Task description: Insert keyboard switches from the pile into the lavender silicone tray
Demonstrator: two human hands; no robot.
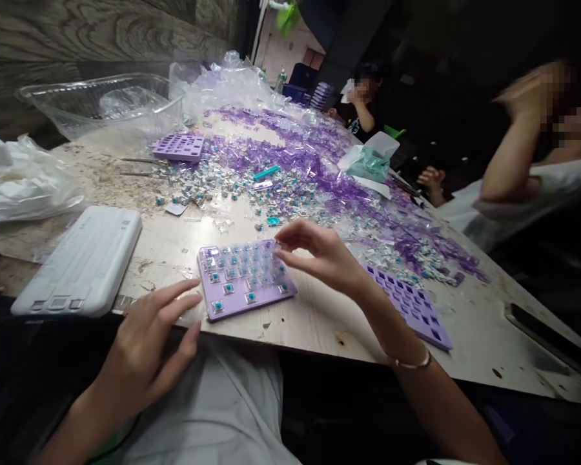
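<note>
A light purple keyboard case (230, 306) lies on the table in front of me, its cutouts filled with blue-and-clear key switches (228, 289). Clear caps seem to cover the upper rows. My right hand (322, 255) is at the case's far right corner, thumb and fingertips curled close together; something small and clear may be between them, but I cannot make it out. Beside the near left edge of the case is my left hand (148, 339), fingers apart, holding nothing.
Another purple case with vacant cutouts (411, 303) lies under my right forearm, and a third (178, 147) farther back. A white case (80, 261) is at left. Loose switches (198, 187) and purple clear pieces (290, 152) cover the middle. Two people sit across; a phone (552, 336) lies right.
</note>
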